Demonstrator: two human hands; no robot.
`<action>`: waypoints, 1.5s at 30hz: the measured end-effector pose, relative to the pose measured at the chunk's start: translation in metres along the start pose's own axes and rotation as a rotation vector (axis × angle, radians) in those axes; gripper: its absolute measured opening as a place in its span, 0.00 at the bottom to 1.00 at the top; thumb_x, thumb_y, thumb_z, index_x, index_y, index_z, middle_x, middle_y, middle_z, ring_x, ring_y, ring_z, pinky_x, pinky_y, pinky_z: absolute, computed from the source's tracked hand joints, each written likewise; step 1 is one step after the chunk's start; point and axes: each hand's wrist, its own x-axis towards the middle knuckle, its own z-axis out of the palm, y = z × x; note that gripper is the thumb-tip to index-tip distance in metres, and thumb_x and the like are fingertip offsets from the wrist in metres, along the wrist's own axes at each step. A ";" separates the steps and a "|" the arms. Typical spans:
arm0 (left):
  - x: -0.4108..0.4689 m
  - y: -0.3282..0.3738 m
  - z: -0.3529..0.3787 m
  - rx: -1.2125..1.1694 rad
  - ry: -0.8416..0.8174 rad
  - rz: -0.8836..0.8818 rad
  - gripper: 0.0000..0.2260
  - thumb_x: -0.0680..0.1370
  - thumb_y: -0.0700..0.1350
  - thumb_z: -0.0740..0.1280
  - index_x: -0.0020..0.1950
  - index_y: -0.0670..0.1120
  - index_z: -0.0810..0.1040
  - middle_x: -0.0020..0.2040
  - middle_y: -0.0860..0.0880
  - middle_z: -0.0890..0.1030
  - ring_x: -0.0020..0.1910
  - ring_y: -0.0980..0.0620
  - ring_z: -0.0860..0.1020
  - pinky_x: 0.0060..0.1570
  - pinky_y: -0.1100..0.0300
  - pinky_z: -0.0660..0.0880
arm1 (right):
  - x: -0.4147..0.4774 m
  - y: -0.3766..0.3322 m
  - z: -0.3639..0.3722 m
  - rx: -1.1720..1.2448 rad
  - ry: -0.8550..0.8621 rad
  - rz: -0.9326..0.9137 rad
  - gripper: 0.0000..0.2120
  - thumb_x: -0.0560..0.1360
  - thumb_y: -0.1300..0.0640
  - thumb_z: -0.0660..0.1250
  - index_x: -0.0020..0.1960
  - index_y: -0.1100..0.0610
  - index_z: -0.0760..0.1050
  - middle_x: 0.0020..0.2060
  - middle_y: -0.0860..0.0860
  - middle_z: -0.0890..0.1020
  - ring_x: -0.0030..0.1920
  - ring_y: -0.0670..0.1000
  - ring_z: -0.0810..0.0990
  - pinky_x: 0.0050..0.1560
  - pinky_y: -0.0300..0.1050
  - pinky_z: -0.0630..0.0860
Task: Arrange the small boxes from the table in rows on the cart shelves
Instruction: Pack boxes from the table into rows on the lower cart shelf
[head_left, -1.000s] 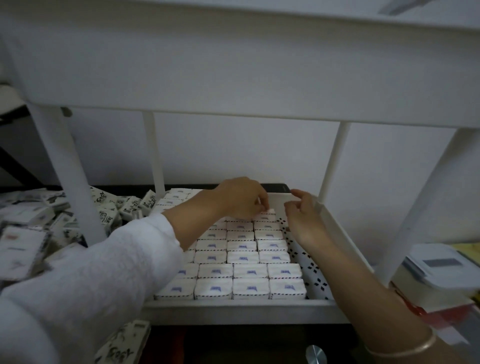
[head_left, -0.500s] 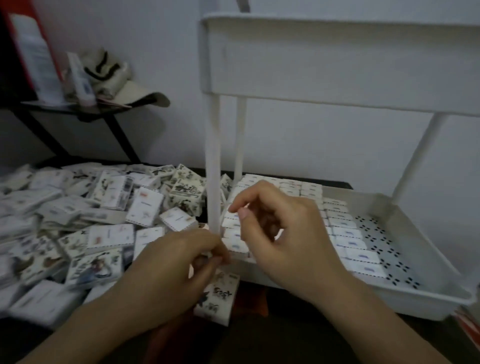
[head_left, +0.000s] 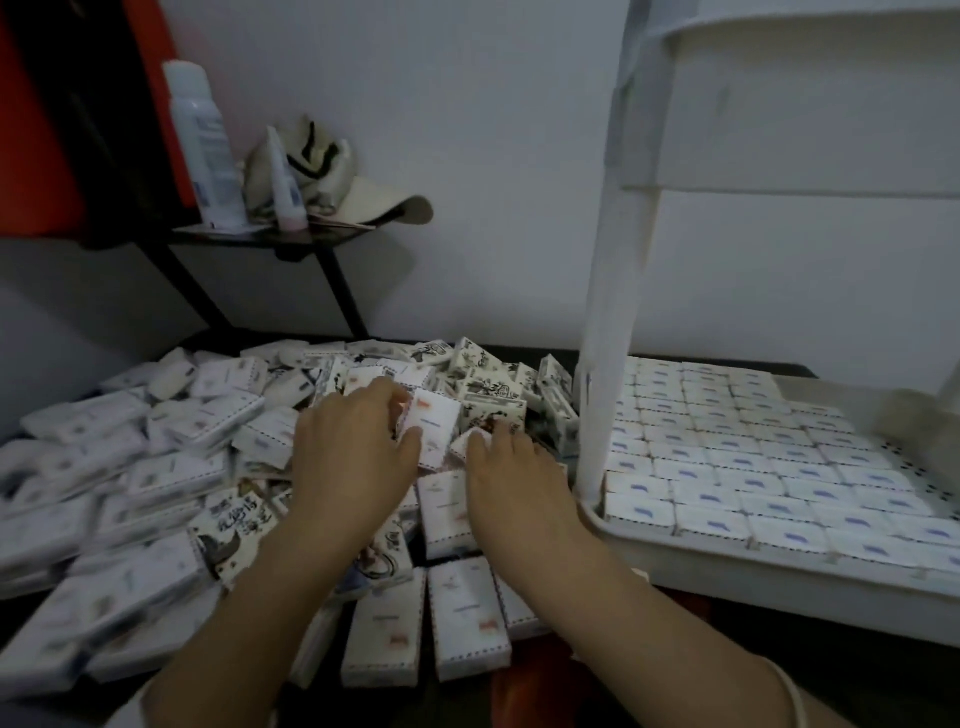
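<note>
box (head_left: 435, 427) in left hand (head_left: 353, 457), cart post (head_left: 605, 364) alongside

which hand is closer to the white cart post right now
Right. The right hand is just left of the cart post, not touching it. The left hand is farther left, gripping a small box.

Brightness: dim and flat, colours washed to grey.
Source: cannot tell; the wall (head_left: 519, 130) at 12 o'clock is palest.
Shadows: soft, deepest under the side shelf (head_left: 260, 236) at 10 o'clock and below the cart tray (head_left: 779, 587) at 5 o'clock.
Blur: soft overall; the box (head_left: 434, 423) gripped by the left hand (head_left: 358, 452) is smeared.
Distortion: wide-angle; the cart post (head_left: 605, 338) at 1 o'clock leans, the loose boxes (head_left: 78, 545) at 8 o'clock stretch.
</note>
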 end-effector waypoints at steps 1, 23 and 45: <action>0.002 0.000 0.003 -0.005 -0.012 0.001 0.15 0.75 0.51 0.69 0.60 0.50 0.76 0.51 0.53 0.82 0.51 0.48 0.78 0.55 0.51 0.72 | 0.004 0.000 0.000 -0.009 0.019 0.006 0.22 0.81 0.61 0.51 0.75 0.62 0.55 0.71 0.64 0.62 0.69 0.61 0.64 0.65 0.54 0.65; -0.014 -0.002 -0.023 -0.555 -0.018 -0.074 0.14 0.71 0.49 0.73 0.49 0.61 0.70 0.42 0.60 0.79 0.42 0.66 0.78 0.37 0.69 0.70 | -0.013 0.010 -0.010 0.326 0.494 -0.089 0.31 0.74 0.62 0.66 0.73 0.48 0.58 0.63 0.49 0.71 0.49 0.51 0.77 0.41 0.46 0.75; -0.006 0.225 0.014 -0.911 -0.173 0.422 0.17 0.75 0.44 0.70 0.60 0.61 0.75 0.47 0.62 0.82 0.48 0.67 0.79 0.40 0.68 0.78 | -0.147 0.236 -0.047 1.296 0.617 0.383 0.16 0.82 0.63 0.56 0.48 0.53 0.82 0.51 0.51 0.78 0.40 0.59 0.83 0.32 0.38 0.80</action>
